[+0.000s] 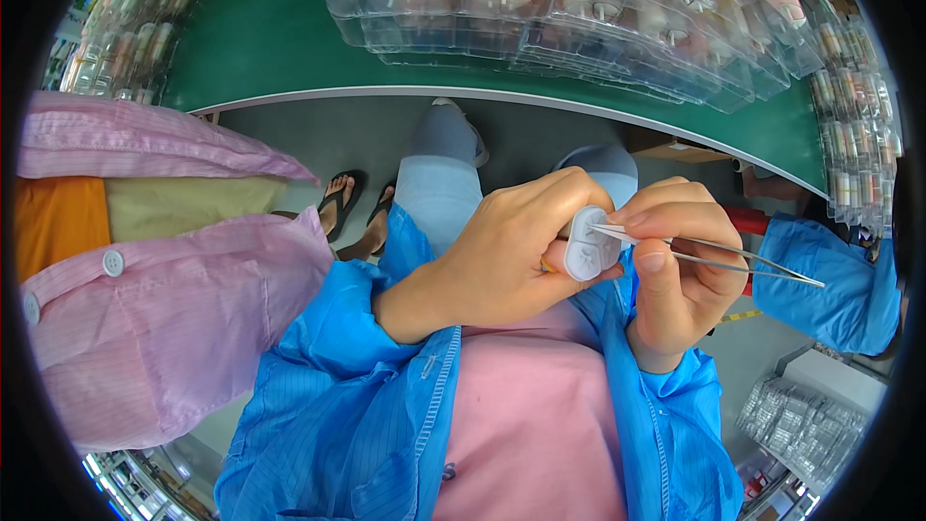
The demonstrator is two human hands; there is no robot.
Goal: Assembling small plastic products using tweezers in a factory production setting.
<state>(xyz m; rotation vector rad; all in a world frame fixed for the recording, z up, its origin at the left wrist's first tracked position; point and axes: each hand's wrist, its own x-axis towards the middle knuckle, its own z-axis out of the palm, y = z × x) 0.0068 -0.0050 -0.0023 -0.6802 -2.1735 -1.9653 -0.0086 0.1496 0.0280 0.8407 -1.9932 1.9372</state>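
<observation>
My left hand [511, 246] is closed around a small pale plastic piece with a rounded, two-lobed end face [585, 259]. That end is turned toward my right hand, while most of its body is hidden by the fingers. My right hand [687, 265] pinches a pair of metal tweezers [808, 280] between thumb and fingers. The tweezers' tips touch or enter the upper part of the piece's end face; which of the two I cannot tell. Both hands are held up in front of my body, above my lap and short of the table edge.
Stacked clear plastic trays [579, 34] with pinkish and white parts stand on the green table [260, 34]. More filled trays rise at left [135, 48] and right [854, 125]. A person in pink [183, 318] is close on my left; a blue sleeve [820, 270] is at right.
</observation>
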